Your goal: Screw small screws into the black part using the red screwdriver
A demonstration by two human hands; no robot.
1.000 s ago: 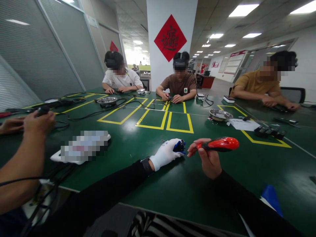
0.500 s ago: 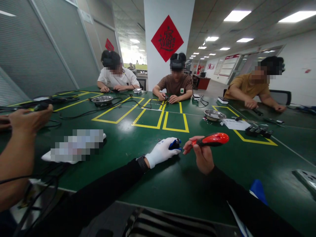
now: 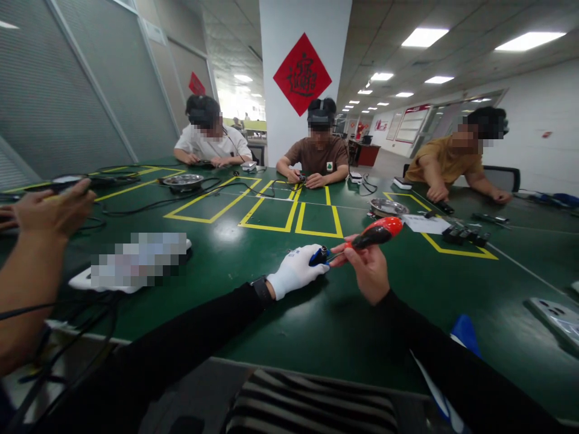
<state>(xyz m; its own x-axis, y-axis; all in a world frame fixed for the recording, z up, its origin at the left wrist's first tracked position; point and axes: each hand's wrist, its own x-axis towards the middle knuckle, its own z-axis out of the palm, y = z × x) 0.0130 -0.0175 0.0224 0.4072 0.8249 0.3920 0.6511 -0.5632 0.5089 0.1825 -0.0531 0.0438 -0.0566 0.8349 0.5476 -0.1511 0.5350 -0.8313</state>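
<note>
My left hand (image 3: 296, 271), in a white glove, is closed around a small blue and black part (image 3: 319, 255) just above the green table (image 3: 266, 325). The part's exact kind is unclear. Bare and closed, my right hand (image 3: 368, 271) grips a screwdriver (image 3: 379, 232) with a red and black handle. Its handle tilts up to the right, and its thin shaft runs left toward the blue and black part. Whether the tip touches the part I cannot make out.
A white device (image 3: 131, 265) with a blurred top lies left. Beside it, a co-worker's arm (image 3: 36, 259) reaches in. Metal bowls (image 3: 389, 207), a paper sheet (image 3: 425, 224) and several black parts (image 3: 465, 234) sit farther off. A phone (image 3: 554, 322) lies right. Three people sit opposite.
The screwdriver's handle has tipped upward and shifted left, bringing my right hand closer to my left. The left hand keeps hold of the blue and black part.
</note>
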